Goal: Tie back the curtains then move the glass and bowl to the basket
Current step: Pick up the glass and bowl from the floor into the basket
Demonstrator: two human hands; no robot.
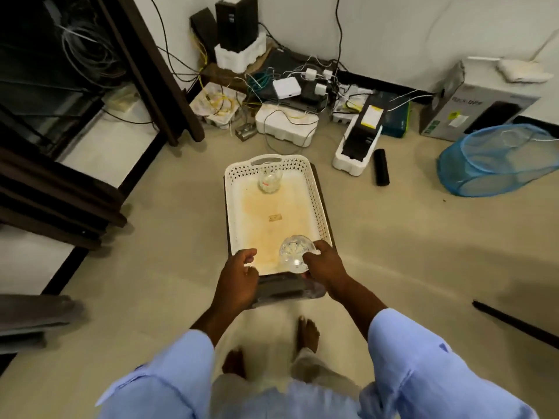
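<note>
Bowl gripped in right hand over basket; left hand loosely curled, empty.

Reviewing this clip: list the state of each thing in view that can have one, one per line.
White perforated plastic basket: on a low dark stand, stained floor.
Clear drinking glass: upright in the basket's far end.
Clear cut-glass bowl: held at the basket's near right corner.
Right hand: fingers grip the bowl.
Left hand: fingers curled at the basket's near rim.
Blue mesh hamper: lying on its side.
</note>
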